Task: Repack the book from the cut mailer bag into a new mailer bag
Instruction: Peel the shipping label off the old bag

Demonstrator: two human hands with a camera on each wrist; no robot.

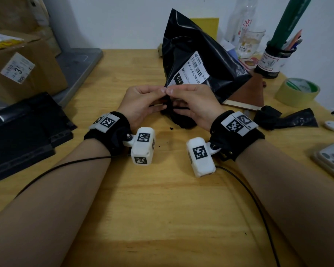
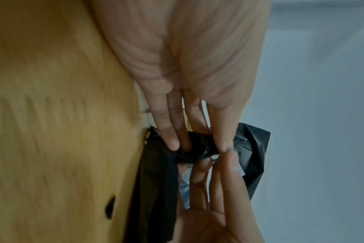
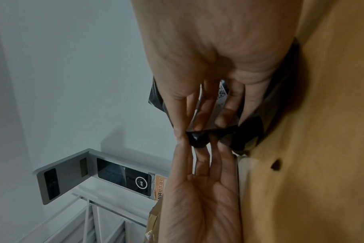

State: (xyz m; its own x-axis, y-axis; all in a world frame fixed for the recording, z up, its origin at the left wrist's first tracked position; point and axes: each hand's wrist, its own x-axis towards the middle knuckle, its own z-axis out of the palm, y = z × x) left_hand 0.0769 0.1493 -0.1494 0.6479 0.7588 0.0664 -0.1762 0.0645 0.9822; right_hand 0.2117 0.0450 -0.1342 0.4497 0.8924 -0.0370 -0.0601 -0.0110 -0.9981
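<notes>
Far left on the table (image 1: 162, 218): cardboard box (image 1: 25, 62) with a label, grey tray (image 1: 79, 64) behind it, flat black case (image 1: 21, 130) in front. Left forearm runs in from bottom left, wrist strap with marker cubes, cable trailing off. Left hand (image 1: 141, 104) is at table centre, palm turned inward, thumb and forefinger pinching the near edge of the black mailer (image 1: 193, 54); the other fingers curl against the plastic below. Right hand (image 1: 191, 105) mirrors it, thumbtips almost touching, pinch closed on the same edge right beside the shipping label (image 1: 193, 72). Wrist views confirm it: left hand (image 2: 187, 69) and right hand (image 3: 210, 54) both have fingertips clamped on bunched black film (image 2: 199, 152), with the opposite hand facing each camera. Mailer stands up crumpled, peak toward the wall, lower end on the table between the hands. Book (image 1: 249, 95), brown cover, lies flat just right of the mailer, partly under it. Further right: black plastic scraps (image 1: 285, 117), tape roll (image 1: 297, 91), pen holder (image 1: 272, 58), clear bottle (image 1: 241, 22), glass mug (image 1: 253, 41), phone (image 1: 330, 160) at the edge. Wooden tabletop, plain white wall behind.
</notes>
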